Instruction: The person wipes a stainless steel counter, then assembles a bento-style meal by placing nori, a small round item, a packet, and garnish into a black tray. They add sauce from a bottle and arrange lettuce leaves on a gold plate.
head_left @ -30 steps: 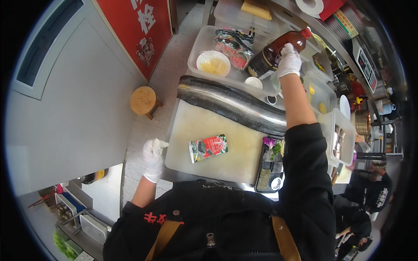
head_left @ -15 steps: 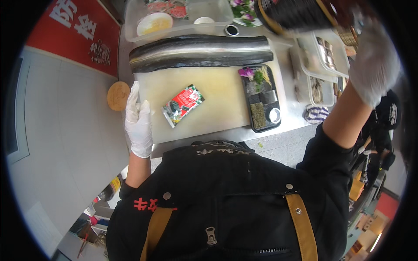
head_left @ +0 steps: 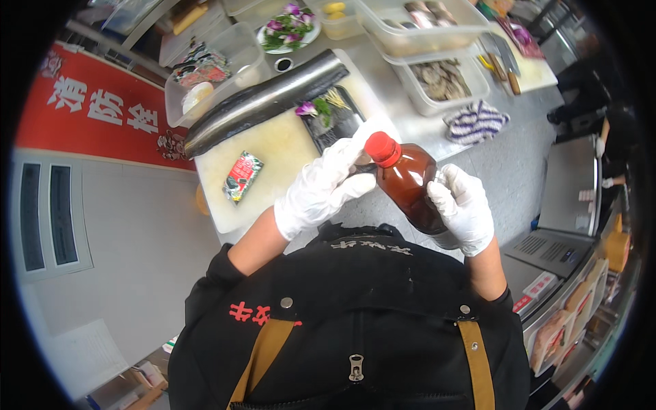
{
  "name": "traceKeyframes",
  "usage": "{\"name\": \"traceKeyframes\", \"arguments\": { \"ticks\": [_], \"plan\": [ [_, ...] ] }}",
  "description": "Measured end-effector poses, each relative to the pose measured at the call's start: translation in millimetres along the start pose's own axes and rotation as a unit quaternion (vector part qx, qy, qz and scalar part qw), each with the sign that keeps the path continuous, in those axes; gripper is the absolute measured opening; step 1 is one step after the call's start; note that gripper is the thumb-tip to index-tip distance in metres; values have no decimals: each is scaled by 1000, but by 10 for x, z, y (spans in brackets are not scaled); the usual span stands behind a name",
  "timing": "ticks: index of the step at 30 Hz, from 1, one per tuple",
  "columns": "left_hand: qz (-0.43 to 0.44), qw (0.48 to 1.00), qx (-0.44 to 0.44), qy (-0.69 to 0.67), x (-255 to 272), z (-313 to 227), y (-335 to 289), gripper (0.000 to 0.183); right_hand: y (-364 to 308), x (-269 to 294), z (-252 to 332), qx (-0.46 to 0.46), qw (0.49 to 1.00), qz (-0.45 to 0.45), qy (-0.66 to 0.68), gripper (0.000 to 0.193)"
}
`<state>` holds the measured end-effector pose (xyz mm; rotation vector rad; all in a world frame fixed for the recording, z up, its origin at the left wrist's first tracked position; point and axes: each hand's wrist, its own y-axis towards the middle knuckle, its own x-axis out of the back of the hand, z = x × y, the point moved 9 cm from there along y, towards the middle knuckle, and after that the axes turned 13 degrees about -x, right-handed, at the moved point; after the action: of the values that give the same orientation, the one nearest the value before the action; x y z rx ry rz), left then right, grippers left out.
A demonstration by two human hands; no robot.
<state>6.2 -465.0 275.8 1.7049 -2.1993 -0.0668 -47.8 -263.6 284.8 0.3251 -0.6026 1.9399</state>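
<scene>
A bottle of reddish-brown liquid [head_left: 408, 181] with a red cap is tilted in front of my body. My gloved right hand [head_left: 465, 210] is wrapped round its lower side. Beside the cap, my gloved left hand [head_left: 324, 184] has its fingers stretched out and its thumb apart; whether it touches the bottle I cannot tell. Beyond it, a black tray [head_left: 352, 121] with a purple flower and green garnish is partly covered by that hand. A red and green packet [head_left: 242, 178] lies on the pale cutting board [head_left: 279, 154], below a long, dark fish body [head_left: 263, 99].
A clear tub [head_left: 246, 51] with packets and a bowl stands at the far left. Past the fish are a small dish of dark sauce [head_left: 283, 65] and a flower plate [head_left: 290, 31]. Shrimp [head_left: 437, 78] fill a tub, near a striped cloth [head_left: 476, 123] and knives [head_left: 507, 61].
My right hand has come from the far right down to my front, now with the bottle. The left hand has moved right from the board's left edge to the cap. The view has turned.
</scene>
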Motion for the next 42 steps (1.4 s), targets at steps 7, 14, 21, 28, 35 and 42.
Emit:
{"name": "traceKeyframes", "arguments": {
  "ticks": [7, 14, 21, 28, 35, 42],
  "plan": [
    [80, 994, -21, 67, -664, -100, 322, 55, -252, 196, -589, 44, 998, 16, -33, 25],
    [40, 986, 1, 164, -751, 50, 119, 36, -393, 87, -844, 11, 997, 31, -66, 25],
    [49, 997, 46, 49, -541, 156, -10, 44, -480, -172, -701, -40, 998, 24, -50, 30],
    [-22, 996, 16, -81, -95, 444, -137, 35, -344, -456, -404, -43, 995, 15, -88, 30],
    [-178, 977, 114, 24, 753, 1544, -634, 41, 116, -408, 95, -133, 951, -15, -280, 33],
    [-118, 977, 94, 151, 705, 1947, -1003, 46, 782, -757, 456, -176, 806, 62, -562, 35]
  ]
}}
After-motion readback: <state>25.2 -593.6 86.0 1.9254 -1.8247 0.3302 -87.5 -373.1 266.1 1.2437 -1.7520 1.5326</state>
